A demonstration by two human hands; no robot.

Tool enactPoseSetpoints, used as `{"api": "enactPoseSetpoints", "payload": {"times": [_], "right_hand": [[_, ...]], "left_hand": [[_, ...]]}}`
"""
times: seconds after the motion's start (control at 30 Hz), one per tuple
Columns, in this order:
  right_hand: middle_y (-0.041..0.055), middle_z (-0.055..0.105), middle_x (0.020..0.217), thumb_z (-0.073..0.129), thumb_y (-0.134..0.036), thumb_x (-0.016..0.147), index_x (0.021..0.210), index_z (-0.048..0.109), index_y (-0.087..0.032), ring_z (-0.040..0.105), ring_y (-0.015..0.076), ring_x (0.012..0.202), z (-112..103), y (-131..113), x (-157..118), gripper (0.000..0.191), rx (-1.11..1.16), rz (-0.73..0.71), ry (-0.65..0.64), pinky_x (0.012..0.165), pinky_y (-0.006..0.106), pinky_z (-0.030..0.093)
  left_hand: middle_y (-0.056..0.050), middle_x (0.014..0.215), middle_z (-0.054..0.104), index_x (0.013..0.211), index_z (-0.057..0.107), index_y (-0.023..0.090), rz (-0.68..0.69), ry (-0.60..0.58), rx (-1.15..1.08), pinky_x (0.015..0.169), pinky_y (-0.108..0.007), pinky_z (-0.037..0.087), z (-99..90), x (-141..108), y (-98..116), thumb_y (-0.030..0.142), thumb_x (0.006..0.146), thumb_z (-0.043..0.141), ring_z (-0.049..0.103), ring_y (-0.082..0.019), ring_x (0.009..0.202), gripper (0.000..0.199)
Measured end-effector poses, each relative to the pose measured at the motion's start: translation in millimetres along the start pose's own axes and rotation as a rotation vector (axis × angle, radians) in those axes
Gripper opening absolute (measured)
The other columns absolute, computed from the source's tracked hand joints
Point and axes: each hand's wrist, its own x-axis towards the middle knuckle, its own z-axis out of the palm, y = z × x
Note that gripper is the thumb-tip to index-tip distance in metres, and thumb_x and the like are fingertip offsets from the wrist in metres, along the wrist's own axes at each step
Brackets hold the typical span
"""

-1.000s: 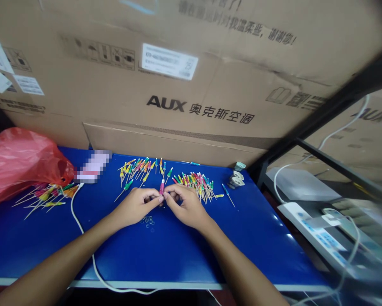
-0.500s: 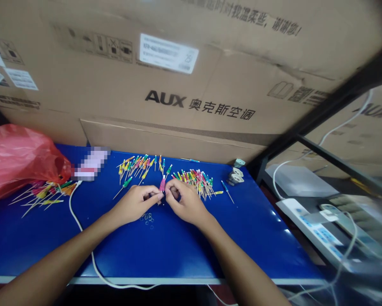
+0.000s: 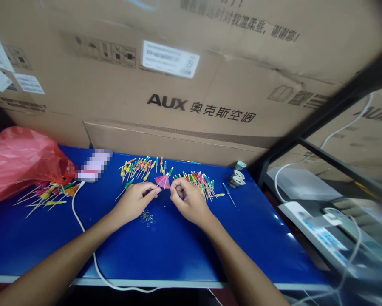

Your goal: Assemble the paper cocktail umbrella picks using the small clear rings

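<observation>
A pink paper umbrella (image 3: 162,182), partly spread, is between my two hands over the blue table. My left hand (image 3: 138,199) pinches its left edge with thumb and fingertips. On the other side, my right hand (image 3: 188,199) has its fingers closed at the umbrella's right edge. Small clear rings (image 3: 148,218) lie on the table below my left hand. Behind my hands are folded paper umbrellas on sticks, one group (image 3: 140,167) to the left and a denser group (image 3: 201,180) to the right. A green one (image 3: 129,183) lies near my left knuckles.
A red plastic bag (image 3: 28,163) and more umbrellas (image 3: 49,193) are at the left, beside a blurred-out phone (image 3: 94,165) with a white cable (image 3: 95,259). Small pale green and white objects (image 3: 237,176) stand back right. A power strip (image 3: 318,233) lies beyond the table (image 3: 178,255).
The pink umbrella was narrow and folded; now its canopy is spread wider. My hands have moved slightly apart. The whole view has shifted a little.
</observation>
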Motion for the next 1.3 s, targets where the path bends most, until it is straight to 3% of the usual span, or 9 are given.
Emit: {"api": "enactPoseSetpoints", "payload": {"times": [0.2,0.4,0.7,0.83,1.03,1.17,1.3], "right_hand": [[0.0,0.06,0.073,0.051,-0.029,0.099,0.098,0.06,-0.021,0.052,0.0137,0.063,2.3,-4.0,-0.4,0.012,0.048,-0.003,-0.028,0.061,0.026,0.042],[0.0003,0.06,0.073,0.053,-0.028,0.098,0.095,0.061,-0.021,0.053,0.014,0.065,4.6,-3.8,0.3,0.011,0.069,-0.018,-0.026,0.062,0.026,0.042],[-0.0017,0.056,0.071,0.051,-0.026,0.098,0.09,0.06,-0.021,0.049,0.0124,0.061,4.8,4.1,-1.0,0.013,0.186,0.03,0.009,0.057,0.025,0.039],[-0.0016,0.057,0.072,0.054,-0.029,0.099,0.094,0.063,-0.021,0.05,0.0128,0.063,8.2,-0.1,-1.3,0.013,0.24,0.029,0.035,0.059,0.026,0.041],[0.0024,0.064,0.084,0.057,-0.028,0.098,0.118,0.068,-0.024,0.055,0.016,0.072,17.7,-13.0,-2.5,0.024,0.25,-0.047,0.131,0.066,0.031,0.045],[0.005,0.064,0.097,0.058,-0.028,0.098,0.131,0.065,-0.03,0.057,0.0184,0.083,24.4,-14.0,-1.8,0.034,0.292,-0.047,0.129,0.07,0.033,0.047],[0.0058,0.062,0.103,0.058,-0.029,0.098,0.134,0.063,-0.033,0.058,0.019,0.088,28.2,-7.6,-1.1,0.037,0.405,-0.017,0.155,0.077,0.036,0.05]], "left_hand": [[0.0,0.077,0.071,0.087,0.071,0.02,0.005,-0.054,-0.025,0.061,-0.025,0.042,-0.5,-2.0,7.2,0.037,0.1,0.05,0.061,-0.015,0.066,0.03],[0.0,0.075,0.068,0.086,0.07,0.019,0.026,-0.105,-0.051,0.061,-0.025,0.041,1.5,-3.8,11.4,0.037,0.101,0.047,0.058,-0.014,0.063,0.033],[-0.002,0.082,0.072,0.091,0.071,0.019,-0.028,0.057,0.042,0.065,-0.026,0.041,0.1,-0.8,0.1,0.033,0.099,0.05,0.061,-0.017,0.069,0.026],[0.0,0.071,0.068,0.091,0.071,0.018,-0.101,0.016,-0.128,0.053,-0.023,0.038,2.5,-0.7,2.2,0.04,0.098,0.052,0.054,-0.013,0.054,0.03],[-0.003,0.085,0.07,0.105,0.069,0.017,-0.228,0.067,-0.55,0.043,-0.021,0.033,0.4,3.0,0.7,0.044,0.097,0.055,0.044,-0.007,0.044,0.031],[-0.002,0.081,0.068,0.096,0.068,0.016,-0.232,0.049,-0.618,0.042,-0.02,0.032,-0.9,3.5,1.6,0.043,0.097,0.056,0.044,-0.006,0.044,0.029],[-0.001,0.078,0.067,0.103,0.068,0.017,-0.233,0.044,-0.603,0.042,-0.02,0.032,-0.4,3.0,3.0,0.042,0.097,0.056,0.043,-0.006,0.043,0.029]]}}
